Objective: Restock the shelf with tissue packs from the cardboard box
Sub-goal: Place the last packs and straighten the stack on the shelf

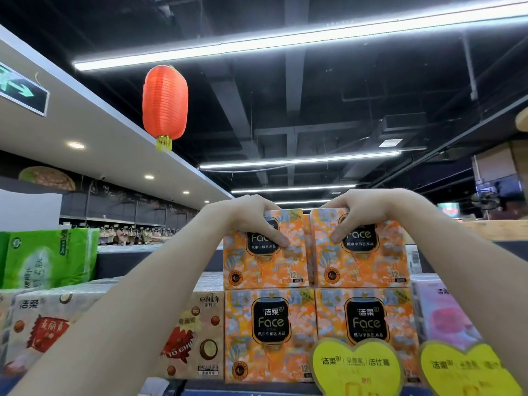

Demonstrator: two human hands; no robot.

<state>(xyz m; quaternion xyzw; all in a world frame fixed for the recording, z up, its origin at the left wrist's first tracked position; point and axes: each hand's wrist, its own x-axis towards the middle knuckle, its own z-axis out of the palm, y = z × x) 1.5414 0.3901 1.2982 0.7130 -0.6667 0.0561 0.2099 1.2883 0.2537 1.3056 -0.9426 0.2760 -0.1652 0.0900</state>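
Orange left pack gripped by left hand, right pack by right hand, both seemingly hooked over.

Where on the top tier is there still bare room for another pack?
Free: atop the beige packs, between the green pack and the upper-left orange pack; also atop the pink pack, right of the upper-right orange pack. Crowded: the orange stack.

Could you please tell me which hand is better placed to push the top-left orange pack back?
The left hand: it grips the top-left orange pack over its top edge, while the right hand holds the neighbouring pack.
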